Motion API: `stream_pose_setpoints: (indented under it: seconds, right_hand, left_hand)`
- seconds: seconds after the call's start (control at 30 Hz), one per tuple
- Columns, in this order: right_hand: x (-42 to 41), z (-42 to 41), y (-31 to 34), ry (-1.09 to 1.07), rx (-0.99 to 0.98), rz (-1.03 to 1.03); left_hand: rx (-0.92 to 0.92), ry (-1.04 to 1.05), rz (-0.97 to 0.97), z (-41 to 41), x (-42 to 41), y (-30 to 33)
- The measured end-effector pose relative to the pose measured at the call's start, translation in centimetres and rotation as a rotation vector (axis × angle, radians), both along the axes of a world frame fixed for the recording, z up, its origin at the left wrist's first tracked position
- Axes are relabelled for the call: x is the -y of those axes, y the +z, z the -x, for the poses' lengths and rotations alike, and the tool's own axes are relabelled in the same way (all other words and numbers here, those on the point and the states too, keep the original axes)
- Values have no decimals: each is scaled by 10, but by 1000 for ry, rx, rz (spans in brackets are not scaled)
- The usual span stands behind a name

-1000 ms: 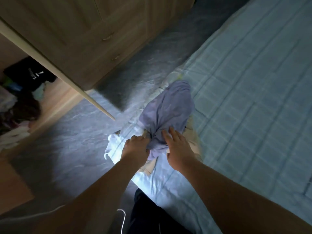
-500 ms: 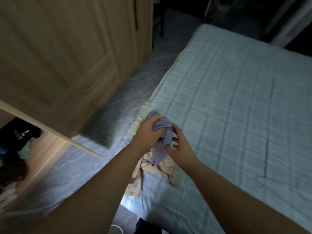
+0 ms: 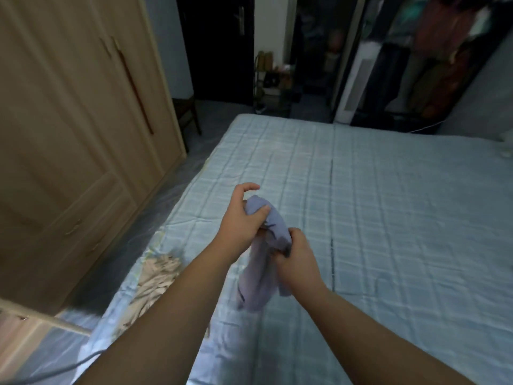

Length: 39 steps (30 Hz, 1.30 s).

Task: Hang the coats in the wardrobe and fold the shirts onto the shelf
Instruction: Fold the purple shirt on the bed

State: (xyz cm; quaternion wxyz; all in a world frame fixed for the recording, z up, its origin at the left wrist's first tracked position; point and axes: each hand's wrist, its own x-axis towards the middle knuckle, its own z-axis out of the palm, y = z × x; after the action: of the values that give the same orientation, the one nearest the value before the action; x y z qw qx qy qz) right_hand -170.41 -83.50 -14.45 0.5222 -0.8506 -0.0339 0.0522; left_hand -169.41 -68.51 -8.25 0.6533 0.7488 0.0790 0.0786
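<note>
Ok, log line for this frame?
left hand: gripping lilac shirt | right hand: gripping it | shirt bunched above bed | beige garment on bed

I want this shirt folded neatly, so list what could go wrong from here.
1. The lilac shirt is bunched between the left hand and right hand, so it may fold creased unless shaken out.
2. Its tail hangs near the beige garment at the edge of the bed; sweeping it could knock that garment off.
</note>
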Motion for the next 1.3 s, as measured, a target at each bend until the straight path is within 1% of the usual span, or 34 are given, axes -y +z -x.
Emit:
stream_pose_setpoints:
  seconds: [0.1,0.2,0.23,0.27,0.37,0.43,0.47,0.57,0.6,0.67,0.73,0.77,0.87,0.9,0.93,0.97,1.0,1.07,1.2,1.23,1.3]
  right_hand:
    - [76,-23,25,-28,51,99]
    - [136,-48,51,-60,105,162]
    - [149,-54,60,-63,117,156]
    - [160,-59,69,-63,130,146]
    - [179,-72,97,-60,197,152]
    - [184,-77,117,-63,248,176]
    - [185,-80,126,-65,272,195]
    - [178,-82,160,-77,304,210]
    - [176,-84,171,-87,312,224]
    - [173,-89,193,-113,275,206]
    - [170,-87,213,-125,210,149]
    - [168,-86,219,-112,139,119]
    - [166,-79,230,-149,-7,-96]
    - [164,-78,233,-150,-43,-136]
    - [163,-75,236,-146,-43,-130]
    - [161,-73,240,-179,-95,-186]
    - [156,-74,241,-164,-147,-264]
    - [145,-71,246,-166,-190,-316]
    - [133,-68,243,-113,-245,-445]
    - [132,-68,241,-101,-249,-475]
    - [132,-69,237,-107,-248,-504]
  left_hand:
    - [50,60,-150,-18,41,13]
    - [19,96,-187,-36,63,24]
    - [-1,88,-236,-39,68,29]
    - [-16,69,-315,-42,72,35]
    - [-67,25,-634,-48,73,55]
    - [-45,11,-779,-52,69,70]
    - [-16,3,-791,-53,66,79]
    - [68,-83,-657,-51,56,103]
    - [69,-124,-659,-51,51,111]
    - [47,-192,-744,-51,40,126]
    - [58,-226,-798,-51,30,135]
    - [82,-232,-802,-51,27,139]
    - [155,-184,-790,-52,21,146]
    - [168,-159,-802,-55,19,147]
    - [150,-147,-826,-57,18,149]
    - [122,-157,-853,-60,18,151]
    - [90,-187,-870,-63,18,152]
    - [63,-260,-822,-66,21,155]
    - [46,-331,-574,-64,36,153]
    - [33,-361,-553,-64,41,152]
    - [-5,-439,-575,-61,53,155]
